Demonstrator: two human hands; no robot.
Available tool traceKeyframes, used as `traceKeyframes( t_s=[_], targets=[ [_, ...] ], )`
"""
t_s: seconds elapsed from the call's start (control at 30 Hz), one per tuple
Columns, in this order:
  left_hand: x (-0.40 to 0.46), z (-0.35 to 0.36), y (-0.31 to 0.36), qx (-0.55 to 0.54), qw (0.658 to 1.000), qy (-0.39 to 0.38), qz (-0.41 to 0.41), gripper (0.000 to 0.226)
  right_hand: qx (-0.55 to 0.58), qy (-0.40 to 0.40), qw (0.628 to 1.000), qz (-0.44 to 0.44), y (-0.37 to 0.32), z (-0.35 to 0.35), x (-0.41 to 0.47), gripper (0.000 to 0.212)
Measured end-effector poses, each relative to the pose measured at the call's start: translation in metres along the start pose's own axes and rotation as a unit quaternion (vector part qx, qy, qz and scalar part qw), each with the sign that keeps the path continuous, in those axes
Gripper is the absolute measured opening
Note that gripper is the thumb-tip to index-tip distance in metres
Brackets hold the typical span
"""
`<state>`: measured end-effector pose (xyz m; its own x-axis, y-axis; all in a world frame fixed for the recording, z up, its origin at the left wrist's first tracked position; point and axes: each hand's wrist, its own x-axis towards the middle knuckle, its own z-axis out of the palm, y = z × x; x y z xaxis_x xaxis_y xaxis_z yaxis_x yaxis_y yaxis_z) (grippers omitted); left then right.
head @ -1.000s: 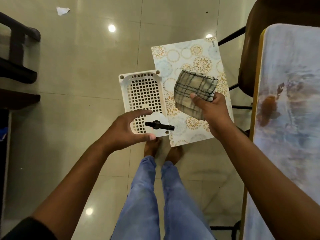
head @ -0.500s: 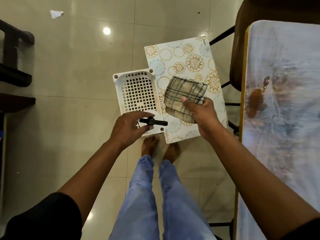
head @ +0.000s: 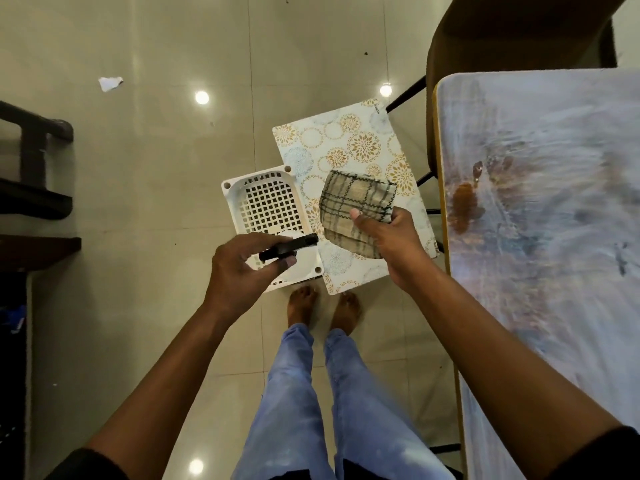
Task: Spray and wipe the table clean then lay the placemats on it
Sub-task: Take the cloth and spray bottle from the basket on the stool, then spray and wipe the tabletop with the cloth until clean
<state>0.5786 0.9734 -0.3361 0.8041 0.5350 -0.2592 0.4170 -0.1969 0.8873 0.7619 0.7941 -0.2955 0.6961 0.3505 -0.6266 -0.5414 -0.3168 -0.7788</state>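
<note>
Head view, looking down past the person's legs to a tiled floor. The left hand curls its fingers and thumb around the black spray head of a bottle that stands in a white perforated basket; only the dark nozzle and a pale round top beneath it show, the rest of the bottle being hidden by the hand. The right hand pinches a folded checked cloth — thumb on top, fingers underneath — and holds it in the air above a patterned placemat.

The placemat, white with gold and grey floral rings, lies flat on the floor, its near edge just beyond the person's bare feet. The basket sits on the floor along the placemat's left side, touching or slightly overlapping it; which of the two cannot be told.

The table fills the right of the view, its yellow-edged top blurred — a brown stain lies near its left edge. A dark chair stands at the table's far end. A scrap of white paper lies on the floor at upper left, and dark furniture runs along the left margin.
</note>
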Motion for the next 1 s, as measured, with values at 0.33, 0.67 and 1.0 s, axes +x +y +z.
traceKeyframes(
  t_s=[0.33, 0.67, 1.0],
  targets=[
    [-0.027, -0.035, 0.142, -0.243, 0.963, -0.105, 0.040, 0.030, 0.032, 0.026, 0.998, -0.046, -0.063, -0.022, -0.081, 0.007],
    [-0.038, 0.007, 0.218, -0.184, 0.894, -0.388, 0.127, 0.023, 0.091, 0.151, 0.982, -0.062, -0.063, -0.063, -0.154, 0.012],
    [-0.092, 0.093, 0.231, -0.012, 0.823, -0.530, 0.205, 0.025, 0.247, 0.266, 0.931, -0.050, -0.008, -0.118, -0.277, 0.008]
  ],
)
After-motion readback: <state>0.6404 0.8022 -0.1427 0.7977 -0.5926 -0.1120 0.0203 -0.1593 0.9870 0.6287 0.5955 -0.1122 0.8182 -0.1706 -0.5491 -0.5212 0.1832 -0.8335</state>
